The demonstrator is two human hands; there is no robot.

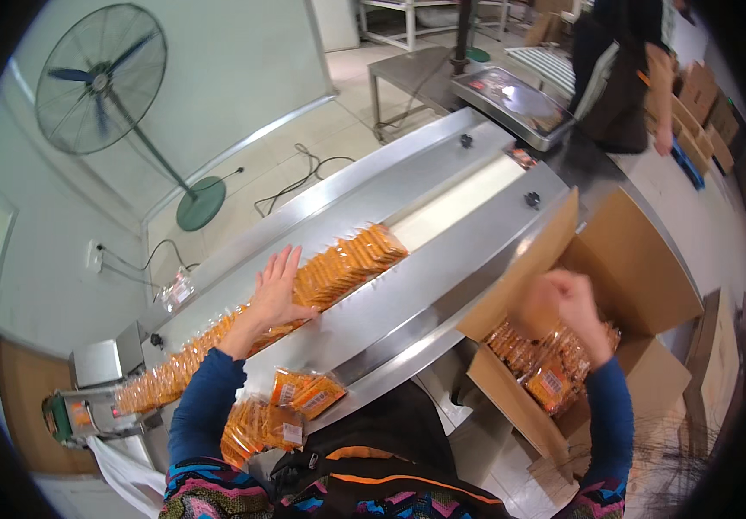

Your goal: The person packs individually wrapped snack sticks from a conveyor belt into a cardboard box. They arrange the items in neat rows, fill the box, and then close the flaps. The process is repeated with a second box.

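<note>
A long row of orange snack packets (pixel 347 263) in clear plastic stands on edge along the metal conveyor (pixel 405 305). My left hand (pixel 277 295), fingers spread, rests against the row and grips nothing that I can make out. Over the open cardboard box (pixel 632 259) at the right, my right hand (pixel 571 295) pinches a motion-blurred snack packet (pixel 534 310). Below it, upright packets (pixel 509 344) fill part of the box, and one flat packet (pixel 547 384) shows an orange label. More loose packets (pixel 263 425) lie piled by the conveyor's near edge.
The white belt (pixel 460 201) leads to a steel tray (pixel 515 107) at the far end. A person (pixel 619 84) stands beyond it. A green pedestal fan (pixel 104 81) stands at the left, and a black cable (pixel 305 175) lies on the floor. Cartons (pixel 703 97) are stacked far right.
</note>
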